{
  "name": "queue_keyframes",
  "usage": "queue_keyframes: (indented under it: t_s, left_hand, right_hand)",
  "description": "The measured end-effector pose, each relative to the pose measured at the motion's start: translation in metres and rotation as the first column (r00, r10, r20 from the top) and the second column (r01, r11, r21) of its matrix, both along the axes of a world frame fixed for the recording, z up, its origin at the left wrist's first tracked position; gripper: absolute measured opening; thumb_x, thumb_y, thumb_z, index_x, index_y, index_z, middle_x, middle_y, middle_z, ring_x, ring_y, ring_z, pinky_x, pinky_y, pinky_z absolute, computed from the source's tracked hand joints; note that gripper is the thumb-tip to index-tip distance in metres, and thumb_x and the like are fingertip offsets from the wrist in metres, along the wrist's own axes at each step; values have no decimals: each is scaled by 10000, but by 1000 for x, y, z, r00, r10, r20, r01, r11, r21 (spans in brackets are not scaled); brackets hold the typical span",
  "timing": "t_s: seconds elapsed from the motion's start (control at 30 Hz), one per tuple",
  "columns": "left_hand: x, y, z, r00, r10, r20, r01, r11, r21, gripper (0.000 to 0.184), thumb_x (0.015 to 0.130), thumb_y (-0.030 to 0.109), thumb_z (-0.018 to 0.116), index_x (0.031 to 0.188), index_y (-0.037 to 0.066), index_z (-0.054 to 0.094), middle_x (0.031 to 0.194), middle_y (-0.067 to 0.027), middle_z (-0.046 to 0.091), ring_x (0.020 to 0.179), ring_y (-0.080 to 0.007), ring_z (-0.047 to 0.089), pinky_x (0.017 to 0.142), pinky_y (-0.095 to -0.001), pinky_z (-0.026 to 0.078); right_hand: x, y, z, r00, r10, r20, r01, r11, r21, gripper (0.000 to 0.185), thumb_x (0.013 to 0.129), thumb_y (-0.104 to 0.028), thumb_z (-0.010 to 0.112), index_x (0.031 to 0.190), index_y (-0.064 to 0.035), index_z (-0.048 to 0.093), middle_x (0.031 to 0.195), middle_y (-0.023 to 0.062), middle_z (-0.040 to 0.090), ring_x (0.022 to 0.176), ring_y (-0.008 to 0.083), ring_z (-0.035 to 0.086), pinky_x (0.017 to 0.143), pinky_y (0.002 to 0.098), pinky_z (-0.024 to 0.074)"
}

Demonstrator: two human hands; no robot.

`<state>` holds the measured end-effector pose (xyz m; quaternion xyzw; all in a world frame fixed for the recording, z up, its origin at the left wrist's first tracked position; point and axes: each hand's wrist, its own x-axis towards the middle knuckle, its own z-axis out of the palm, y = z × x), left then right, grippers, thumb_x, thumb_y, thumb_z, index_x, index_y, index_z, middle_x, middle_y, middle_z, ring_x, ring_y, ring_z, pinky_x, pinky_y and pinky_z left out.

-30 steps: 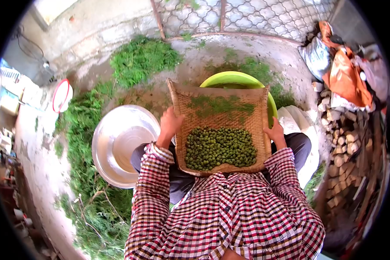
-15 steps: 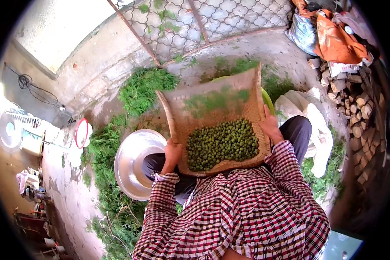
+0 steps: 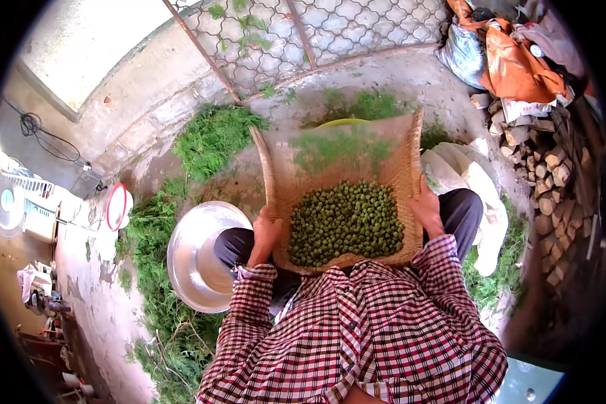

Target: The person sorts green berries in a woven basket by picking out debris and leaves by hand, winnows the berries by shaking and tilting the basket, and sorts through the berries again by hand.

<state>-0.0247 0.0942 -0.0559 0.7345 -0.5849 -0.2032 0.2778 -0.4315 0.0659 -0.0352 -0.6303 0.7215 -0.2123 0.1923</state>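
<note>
On your left, the basin [image 3: 184, 259] sits beside your knee. Your left hand [image 3: 266, 234] is curled round the left edge of the tray [image 3: 284, 178], held over your lap. Green fruits [image 3: 347, 223] lie in its near half, blurred leaf bits [image 3: 343, 149] at the far end. Your right hand [image 3: 427, 209] is closed on the right edge. Further right lie the white cloth [image 3: 477, 192] and logs [image 3: 552, 185].

Bright, soft light fills the middle of the scene, while the area above the wall [image 3: 138, 81] at upper left is washed out white. The metal bowl [image 3: 182, 252] shines; the firewood [image 3: 552, 202] sinks into shadow. Blur smears the green bits [image 3: 343, 147] towards the far edge of the tray [image 3: 268, 175]; the green balls [image 3: 343, 222] nearer look crisper. Black, curved corners frame the bent fence [image 3: 377, 34]
</note>
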Motion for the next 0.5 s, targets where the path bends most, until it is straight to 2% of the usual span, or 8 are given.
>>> queue_keyframes:
  t_s: [0.07,0.13,0.17,0.2,0.33,0.43,0.47,0.5]
  left_hand:
    - [1,6,-3,1000,13,7,-13,999,-32,343,708,159,600,1006,7,523,851,-251,602,854,-416,568,725,-473,454]
    - [0,-11,-16,997,22,69,-24,999,29,329,710,151,586,1003,14,528,839,-252,600,847,-420,565,730,-469,452]
    - [-2,-16,-13,998,23,66,-23,1000,2,329,710,151,586,1003,14,528,839,-252,600,847,-420,565,730,-469,452]
    - [-1,-8,-13,1000,-7,26,6,999,33,326,708,150,581,1001,15,530,845,-254,599,848,-421,564,732,-469,452]
    - [3,3,-24,997,-47,61,37,988,150,354,704,154,581,1021,6,528,869,-257,598,860,-415,567,739,-465,452]
    - [2,0,-17,996,-23,84,11,990,141,374,701,157,589,1031,-6,520,871,-254,599,859,-415,566,740,-464,453]
    - [2,2,-12,1000,10,21,-11,998,61,378,701,157,591,1034,-5,519,877,-255,599,861,-416,565,744,-461,455]
    - [2,3,-10,998,36,-45,-37,999,-14,381,700,157,592,1038,-3,518,883,-257,600,863,-416,564,747,-457,456]
  right_hand:
    - [-1,11,-17,997,-34,66,29,997,78,711,741,-207,565,1328,43,251,938,276,575,852,426,555,739,454,452]
    - [-18,-2,-86,978,12,-210,-45,987,-153,701,736,-193,559,1333,16,259,938,284,567,849,426,553,724,446,458]
    - [-6,-12,-57,938,0,-347,-104,953,-284,696,733,-186,555,1336,3,263,939,289,564,848,426,553,716,441,461]
    - [-1,5,-29,997,-42,-61,45,998,38,700,729,-186,576,1335,-14,271,936,303,560,865,425,551,727,431,463]
    - [-4,5,-28,999,-42,2,41,982,182,725,715,-183,604,1334,1,274,936,286,568,873,425,555,733,434,461]
    - [-5,-3,-36,998,-34,-52,37,996,77,720,719,-180,592,1331,6,261,898,265,585,831,428,566,710,443,467]
    - [-6,-5,-31,998,-32,-52,36,997,74,720,719,-180,592,1331,6,261,898,265,585,831,428,566,710,443,467]
    - [-9,-3,-25,999,-22,-24,21,999,-30,722,722,-181,590,1332,5,252,903,266,584,831,425,567,712,442,467]
